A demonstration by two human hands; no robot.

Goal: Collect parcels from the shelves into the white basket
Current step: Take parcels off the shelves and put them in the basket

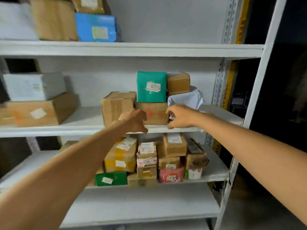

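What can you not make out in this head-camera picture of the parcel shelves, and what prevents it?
- The white basket: outside the head view's edges.
- The brown cardboard box with orange arrow: the left hand and right hand cover its lower front corners, so their grip is unclear.
- The teal plastic parcel: its label's fine print is too small.
- The blue plastic parcel, top shelf: motion blur smears its label.

Mid shelf (83,128): low box (156,116) at front edge.
On top: labelled parcel (151,87).
Left, just beside: tall box (116,107).
Right: soft bag (187,98), small box (178,83) on it.
L hand (134,121): front-left corner.
R hand (180,116): right end.
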